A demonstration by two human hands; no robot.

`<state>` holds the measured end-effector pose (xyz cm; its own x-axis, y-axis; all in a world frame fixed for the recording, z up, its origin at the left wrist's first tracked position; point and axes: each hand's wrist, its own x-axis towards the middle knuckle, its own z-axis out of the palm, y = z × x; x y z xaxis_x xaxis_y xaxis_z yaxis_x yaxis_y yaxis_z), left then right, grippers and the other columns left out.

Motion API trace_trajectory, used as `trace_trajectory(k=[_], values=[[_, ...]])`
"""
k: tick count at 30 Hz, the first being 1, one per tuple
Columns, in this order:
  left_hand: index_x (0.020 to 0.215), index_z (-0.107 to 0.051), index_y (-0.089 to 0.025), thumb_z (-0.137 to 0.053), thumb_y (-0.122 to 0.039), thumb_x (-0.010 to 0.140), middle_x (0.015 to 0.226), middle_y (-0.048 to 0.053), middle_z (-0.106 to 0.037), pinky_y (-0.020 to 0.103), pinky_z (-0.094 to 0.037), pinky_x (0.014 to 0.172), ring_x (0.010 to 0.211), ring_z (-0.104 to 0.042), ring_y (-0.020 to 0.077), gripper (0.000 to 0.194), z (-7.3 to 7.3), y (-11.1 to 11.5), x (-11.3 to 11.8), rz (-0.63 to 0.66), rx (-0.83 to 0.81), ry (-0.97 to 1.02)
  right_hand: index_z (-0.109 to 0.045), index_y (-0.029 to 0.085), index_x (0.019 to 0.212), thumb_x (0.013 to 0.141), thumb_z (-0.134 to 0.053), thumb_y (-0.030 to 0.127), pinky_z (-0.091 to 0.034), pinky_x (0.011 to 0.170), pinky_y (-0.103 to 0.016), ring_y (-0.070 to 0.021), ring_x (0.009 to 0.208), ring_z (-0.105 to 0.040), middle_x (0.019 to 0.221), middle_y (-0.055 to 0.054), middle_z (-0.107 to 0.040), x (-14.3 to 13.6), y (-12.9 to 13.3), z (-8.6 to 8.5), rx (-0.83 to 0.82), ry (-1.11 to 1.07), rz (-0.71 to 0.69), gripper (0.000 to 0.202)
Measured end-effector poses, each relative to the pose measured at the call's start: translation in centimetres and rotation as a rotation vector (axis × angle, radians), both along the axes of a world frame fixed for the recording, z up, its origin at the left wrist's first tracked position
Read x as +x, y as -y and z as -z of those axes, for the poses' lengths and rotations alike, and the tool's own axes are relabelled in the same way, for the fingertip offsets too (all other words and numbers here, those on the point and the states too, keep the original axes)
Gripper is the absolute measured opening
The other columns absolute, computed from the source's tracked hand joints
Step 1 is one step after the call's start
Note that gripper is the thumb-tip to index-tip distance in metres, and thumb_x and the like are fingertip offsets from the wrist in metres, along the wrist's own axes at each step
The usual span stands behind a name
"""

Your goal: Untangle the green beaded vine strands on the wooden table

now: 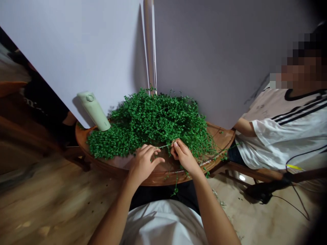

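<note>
A large heap of small-leaved green stems (163,115) covers much of the round wooden table (125,163). My right hand (182,154), at the heap's front edge, pinches a thin pale green stem (165,146). That stem stretches leftward to the fingertips of my left hand (146,160). The left thumb stands apart from the curled fingers, and the hand looks open, though the stem's far end is close to its fingertips. A leafy sprig (176,187) hangs over the table edge below my right hand.
A pale green flask (94,110) stands tilted in view at the heap's left. Tall white panels (102,44) rise behind the table. A person in a white shirt (288,129) sits on the right; another, in dark clothes (46,98), is at left. A cable (293,207) hangs right.
</note>
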<state>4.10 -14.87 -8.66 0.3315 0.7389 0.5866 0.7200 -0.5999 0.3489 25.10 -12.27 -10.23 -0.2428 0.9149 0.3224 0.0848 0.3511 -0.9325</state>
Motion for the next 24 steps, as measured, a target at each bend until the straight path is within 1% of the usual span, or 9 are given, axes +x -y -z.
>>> trace_trajectory(k=[2,7,10,13,16,18,24], values=[[0.104,-0.067,-0.024,-0.083,-0.035,0.085,0.098,0.002,-0.073,0.035,-0.045,0.085,0.098,-0.062,0.0227,0.027,0.4,0.0,1.1,0.014,-0.054,-0.074,-0.047,0.024,0.096,0.108,-0.037,0.054,-0.03,0.055,-0.029,-0.0144,0.057,-0.038,0.066,0.005,-0.043,0.0,0.0,-0.2,-0.002,0.007,-0.02,0.034],[0.105,-0.068,-0.024,-0.078,-0.036,0.089,0.098,0.004,-0.073,0.038,-0.038,0.082,0.098,-0.061,0.0251,0.023,0.6,-0.2,2.3,-0.071,-0.064,-0.109,-0.046,0.023,0.094,0.107,-0.038,0.057,-0.033,0.059,-0.029,-0.0143,0.059,-0.039,0.068,0.005,-0.044,0.0,0.2,-0.7,-0.014,0.013,-0.062,0.036],[0.099,-0.068,-0.023,-0.078,-0.035,0.09,0.096,0.003,-0.074,0.039,-0.037,0.082,0.098,-0.06,0.0257,0.018,0.6,-0.3,2.9,-0.07,-0.062,-0.157,-0.046,0.023,0.095,0.108,-0.038,0.055,-0.032,0.06,-0.029,-0.0141,0.06,-0.037,0.068,0.005,-0.044,0.0,0.3,-0.8,-0.023,0.004,-0.084,0.036],[0.089,-0.067,-0.021,-0.074,-0.029,0.093,0.091,0.004,-0.074,0.04,-0.037,0.081,0.095,-0.061,0.0259,0.011,0.7,-0.5,3.5,-0.062,-0.059,-0.206,-0.046,0.024,0.094,0.108,-0.037,0.057,-0.032,0.059,-0.029,-0.0143,0.059,-0.036,0.069,0.004,-0.043,-0.1,0.3,-0.7,-0.035,-0.007,-0.099,0.037],[0.086,-0.065,-0.021,-0.063,-0.021,0.098,0.089,0.005,-0.073,0.04,-0.037,0.08,0.094,-0.06,0.0255,0.012,0.8,-0.5,3.7,-0.069,-0.048,-0.228,-0.046,0.024,0.091,0.106,-0.039,0.059,-0.031,0.058,-0.029,-0.0143,0.06,-0.036,0.069,0.004,-0.043,0.0,0.2,-0.5,-0.047,-0.01,-0.11,0.039],[0.087,-0.065,-0.021,-0.058,-0.018,0.1,0.09,0.006,-0.072,0.04,-0.037,0.081,0.096,-0.06,0.0252,0.014,0.9,-0.3,3.6,-0.064,-0.042,-0.236,-0.046,0.024,0.09,0.106,-0.04,0.06,-0.031,0.058,-0.028,-0.0141,0.06,-0.036,0.07,0.004,-0.042,0.0,0.2,-0.5,-0.053,-0.012,-0.117,0.04],[0.093,-0.064,-0.021,-0.063,-0.028,0.1,0.097,0.007,-0.072,0.041,-0.037,0.083,0.099,-0.06,0.0263,0.009,1.1,-0.2,3.4,-0.059,-0.033,-0.246,-0.046,0.022,0.085,0.105,-0.043,0.059,-0.032,0.057,-0.028,-0.0129,0.059,-0.035,0.07,0.004,-0.043,0.2,0.2,-1.2,-0.083,-0.015,-0.196,0.042]])
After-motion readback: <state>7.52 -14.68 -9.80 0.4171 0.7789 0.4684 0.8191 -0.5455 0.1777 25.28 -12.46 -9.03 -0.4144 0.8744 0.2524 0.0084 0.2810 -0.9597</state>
